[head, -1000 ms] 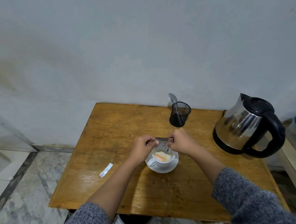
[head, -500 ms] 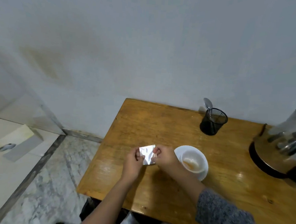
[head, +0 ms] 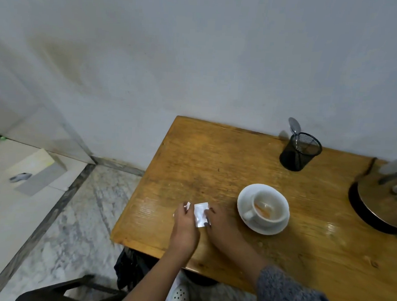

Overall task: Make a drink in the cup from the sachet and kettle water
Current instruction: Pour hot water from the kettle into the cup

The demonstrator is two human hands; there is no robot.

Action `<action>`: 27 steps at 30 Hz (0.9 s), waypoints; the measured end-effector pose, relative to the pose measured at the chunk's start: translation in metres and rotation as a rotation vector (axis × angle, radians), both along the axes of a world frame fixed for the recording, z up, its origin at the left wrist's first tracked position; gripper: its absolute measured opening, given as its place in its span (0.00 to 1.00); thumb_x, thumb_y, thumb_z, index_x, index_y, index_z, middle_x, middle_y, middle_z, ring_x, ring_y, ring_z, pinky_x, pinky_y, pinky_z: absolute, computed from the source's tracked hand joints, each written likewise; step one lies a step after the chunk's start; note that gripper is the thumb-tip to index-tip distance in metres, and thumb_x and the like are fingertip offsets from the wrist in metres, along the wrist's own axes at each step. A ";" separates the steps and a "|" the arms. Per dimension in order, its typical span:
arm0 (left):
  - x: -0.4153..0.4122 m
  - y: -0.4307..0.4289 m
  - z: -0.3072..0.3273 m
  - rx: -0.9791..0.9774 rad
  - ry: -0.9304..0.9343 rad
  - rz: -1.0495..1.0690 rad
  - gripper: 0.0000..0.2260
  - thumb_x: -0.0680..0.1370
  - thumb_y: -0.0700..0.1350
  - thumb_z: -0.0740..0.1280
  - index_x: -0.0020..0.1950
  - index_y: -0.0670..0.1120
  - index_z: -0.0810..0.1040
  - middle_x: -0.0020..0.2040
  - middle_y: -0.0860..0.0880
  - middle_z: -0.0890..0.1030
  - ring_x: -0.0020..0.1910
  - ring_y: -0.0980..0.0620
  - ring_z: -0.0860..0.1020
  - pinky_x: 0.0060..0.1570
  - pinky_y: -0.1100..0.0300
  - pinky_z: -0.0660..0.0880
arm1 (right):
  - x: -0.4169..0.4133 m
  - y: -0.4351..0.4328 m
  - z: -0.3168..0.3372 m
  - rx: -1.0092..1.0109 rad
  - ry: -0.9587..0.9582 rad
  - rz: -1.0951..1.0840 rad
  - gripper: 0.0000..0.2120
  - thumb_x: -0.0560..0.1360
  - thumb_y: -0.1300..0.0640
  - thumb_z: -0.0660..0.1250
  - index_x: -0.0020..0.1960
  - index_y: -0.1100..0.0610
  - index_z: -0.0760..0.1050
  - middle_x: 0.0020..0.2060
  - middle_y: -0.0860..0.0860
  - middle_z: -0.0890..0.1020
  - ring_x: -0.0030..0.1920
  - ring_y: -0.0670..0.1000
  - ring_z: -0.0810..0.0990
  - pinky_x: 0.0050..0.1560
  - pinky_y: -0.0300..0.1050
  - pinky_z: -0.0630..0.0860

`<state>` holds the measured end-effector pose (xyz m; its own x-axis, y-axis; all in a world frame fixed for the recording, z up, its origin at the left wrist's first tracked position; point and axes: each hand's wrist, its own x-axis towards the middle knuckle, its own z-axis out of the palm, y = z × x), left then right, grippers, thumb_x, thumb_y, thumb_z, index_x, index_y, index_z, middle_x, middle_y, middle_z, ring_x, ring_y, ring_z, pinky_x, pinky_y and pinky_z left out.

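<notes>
Against a grey wall, wooden table (head: 215, 165) over marble floor (head: 72, 224) (at 9 o'clock): both hands, left hand (head: 185, 221) and right hand (head: 221, 224), pinching the sachet (head: 199, 214) beside the cup (head: 267, 211).

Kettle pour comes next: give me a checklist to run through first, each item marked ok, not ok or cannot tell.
1. Powder in the cup: ok, orange-white contents visible.
2. Cup upright on saucer: ok.
3. Hands free for kettle: not ok; left hand and right hand both hold the sachet.
4. Sachet fully emptied: cannot tell.
5. Kettle water level: cannot tell.
6. Spoon available in mesh holder: ok.
</notes>
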<state>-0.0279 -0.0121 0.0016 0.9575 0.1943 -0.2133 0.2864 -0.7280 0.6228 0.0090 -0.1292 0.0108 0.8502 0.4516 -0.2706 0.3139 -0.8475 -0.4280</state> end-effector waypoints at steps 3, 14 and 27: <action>-0.005 -0.003 -0.001 0.022 0.013 -0.061 0.17 0.79 0.44 0.54 0.67 0.46 0.66 0.71 0.42 0.66 0.68 0.44 0.67 0.68 0.50 0.68 | -0.005 -0.005 0.009 -0.009 0.015 0.032 0.19 0.79 0.57 0.57 0.70 0.57 0.67 0.74 0.53 0.63 0.72 0.53 0.63 0.70 0.48 0.64; -0.005 -0.020 -0.008 0.193 0.025 -0.110 0.18 0.76 0.38 0.55 0.66 0.36 0.64 0.69 0.36 0.64 0.69 0.37 0.64 0.64 0.48 0.69 | 0.040 -0.151 0.139 0.627 -0.449 -0.496 0.13 0.76 0.65 0.64 0.59 0.60 0.77 0.64 0.53 0.76 0.63 0.45 0.71 0.66 0.41 0.68; -0.002 -0.088 0.002 -0.136 -0.248 0.011 0.14 0.81 0.42 0.52 0.63 0.42 0.70 0.64 0.41 0.72 0.66 0.43 0.67 0.65 0.51 0.65 | 0.007 -0.359 0.145 0.693 -0.736 -1.414 0.13 0.80 0.59 0.56 0.62 0.60 0.72 0.62 0.57 0.74 0.64 0.55 0.72 0.57 0.39 0.65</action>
